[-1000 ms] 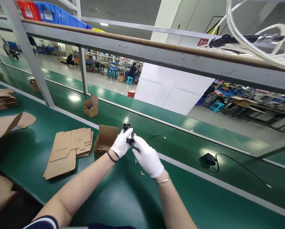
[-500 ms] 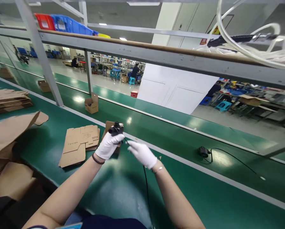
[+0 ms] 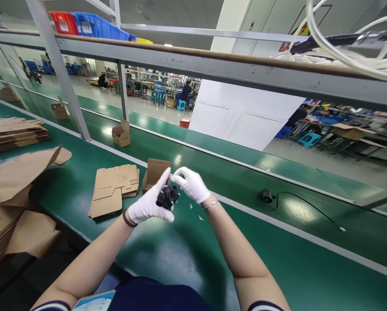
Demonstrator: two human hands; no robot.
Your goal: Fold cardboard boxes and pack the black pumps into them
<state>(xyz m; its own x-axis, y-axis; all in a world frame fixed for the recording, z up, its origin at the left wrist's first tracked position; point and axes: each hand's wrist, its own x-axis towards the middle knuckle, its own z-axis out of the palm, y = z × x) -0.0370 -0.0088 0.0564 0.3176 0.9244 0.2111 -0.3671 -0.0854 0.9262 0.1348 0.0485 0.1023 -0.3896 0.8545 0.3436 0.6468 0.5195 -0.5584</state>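
Both hands wear white gloves and meet over the green belt (image 3: 187, 255). My left hand (image 3: 150, 204) is closed round a small black device with its cable bunched against it (image 3: 167, 196). My right hand (image 3: 191, 185) is closed too, fingers pinched on the cable at the device's upper right. Just behind the hands stands a small open cardboard box (image 3: 154, 172). Left of that box lies a pile of flat folded cartons (image 3: 114, 188).
A second black device with a long cable (image 3: 266, 195) lies on the belt to the right. Another open box (image 3: 121, 134) sits further back. Stacks of flat cardboard (image 3: 15, 134) and loose sheets (image 3: 21, 172) fill the left. A metal rail (image 3: 213, 69) crosses overhead.
The cable that hung down from the right hand is now gathered up at the device. Both hands have come together, the left one lower and turned, in front of the open box.
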